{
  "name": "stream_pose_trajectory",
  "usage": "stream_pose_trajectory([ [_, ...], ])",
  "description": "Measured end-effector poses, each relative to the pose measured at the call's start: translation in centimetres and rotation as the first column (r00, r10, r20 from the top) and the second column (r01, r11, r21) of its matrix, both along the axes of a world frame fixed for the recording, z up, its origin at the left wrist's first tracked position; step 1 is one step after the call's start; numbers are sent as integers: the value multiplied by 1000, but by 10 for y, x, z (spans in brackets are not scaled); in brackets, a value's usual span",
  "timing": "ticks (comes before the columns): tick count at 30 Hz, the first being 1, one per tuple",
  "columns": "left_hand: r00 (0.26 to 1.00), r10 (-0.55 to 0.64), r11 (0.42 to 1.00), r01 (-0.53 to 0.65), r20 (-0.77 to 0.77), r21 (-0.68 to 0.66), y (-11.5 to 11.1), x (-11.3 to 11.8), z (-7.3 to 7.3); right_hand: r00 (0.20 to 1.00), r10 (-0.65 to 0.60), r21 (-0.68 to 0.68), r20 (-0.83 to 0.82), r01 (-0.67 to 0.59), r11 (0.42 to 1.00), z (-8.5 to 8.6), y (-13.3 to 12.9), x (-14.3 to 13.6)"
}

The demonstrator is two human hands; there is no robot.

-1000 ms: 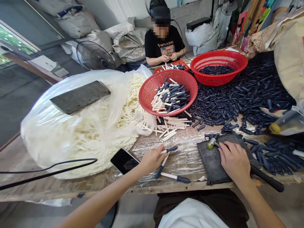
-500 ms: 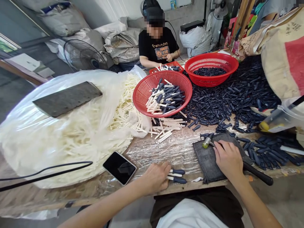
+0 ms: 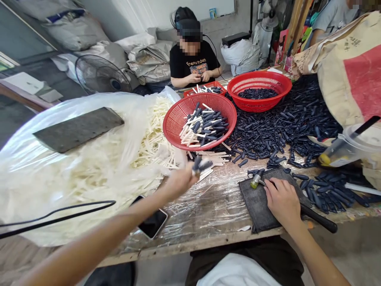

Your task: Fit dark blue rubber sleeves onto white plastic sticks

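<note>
Blurred by motion, my left hand (image 3: pixel 183 176) is raised over the table, closed around a few white strips with dark blue handles (image 3: pixel 200 165). It is just in front of the red colander (image 3: pixel 168 129), which holds many similar handled strips. My right hand (image 3: pixel 282 202) lies over a hammer (image 3: pixel 320 218) with its fingers curled on the shaft near the head. Under the hammer is a dark square pad (image 3: pixel 250 208). Loose white strips (image 3: pixel 217 157) lie between my left hand and the colander.
A big clear bag of white strips (image 3: pixel 89 178) fills the left, with a grey metal slab (image 3: pixel 79 129) on top. A phone (image 3: pixel 153 222) lies near the edge. Dark handles (image 3: pixel 268 135) are heaped at right, by a plastic tub (image 3: pixel 351 147). A co-worker (image 3: pixel 193 63) sits opposite.
My left hand has lifted the handled strips off the table near the front edge and moved them away from me, up toward the colander. My right hand stays on the hammer.
</note>
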State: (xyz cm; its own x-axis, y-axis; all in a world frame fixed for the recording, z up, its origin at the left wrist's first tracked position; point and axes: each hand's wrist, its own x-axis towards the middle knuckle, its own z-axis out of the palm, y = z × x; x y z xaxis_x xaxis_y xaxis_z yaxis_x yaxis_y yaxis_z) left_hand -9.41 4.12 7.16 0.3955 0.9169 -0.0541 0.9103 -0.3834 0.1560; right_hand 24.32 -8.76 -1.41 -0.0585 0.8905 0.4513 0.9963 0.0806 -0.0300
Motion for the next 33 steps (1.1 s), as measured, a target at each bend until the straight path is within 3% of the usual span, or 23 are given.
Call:
stream_pose_trajectory([
  [2,987,44,969,-79,153,232,47,9,35,1000,13,9,6,-13,1000,-1,0,1],
  [4,965,26,923,-125,262,365,92,12,63,999,23,30,25,-24,999,-2,-1,3],
  [6,951,-30,884,-118,307,453,126,6,79,998,23,60,52,-26,998,-5,0,6],
  [8,933,-2,867,-177,359,465,144,-9,81,997,25,92,74,-32,995,-8,0,8],
  [11,915,148,877,-296,374,377,137,-39,63,995,45,118,87,-55,991,-11,2,11],
  [14,932,292,928,-331,214,173,105,-63,31,995,55,126,83,-65,990,-12,2,12],
  [17,940,317,944,-325,123,52,79,-77,-1,995,50,126,88,-61,990,-13,1,12],
  [19,934,348,936,-351,78,28,73,-82,-19,994,46,123,97,-58,991,-13,1,12],
  [22,897,442,897,-442,-9,12,80,-86,-39,994,44,131,102,-58,990,-13,1,12],
  [26,825,553,828,-560,-117,-38,103,-88,-56,992,52,139,112,-68,988,-13,2,13],
  [33,719,686,709,-695,-113,-120,132,-98,-64,991,59,171,120,-79,982,-14,3,14],
])
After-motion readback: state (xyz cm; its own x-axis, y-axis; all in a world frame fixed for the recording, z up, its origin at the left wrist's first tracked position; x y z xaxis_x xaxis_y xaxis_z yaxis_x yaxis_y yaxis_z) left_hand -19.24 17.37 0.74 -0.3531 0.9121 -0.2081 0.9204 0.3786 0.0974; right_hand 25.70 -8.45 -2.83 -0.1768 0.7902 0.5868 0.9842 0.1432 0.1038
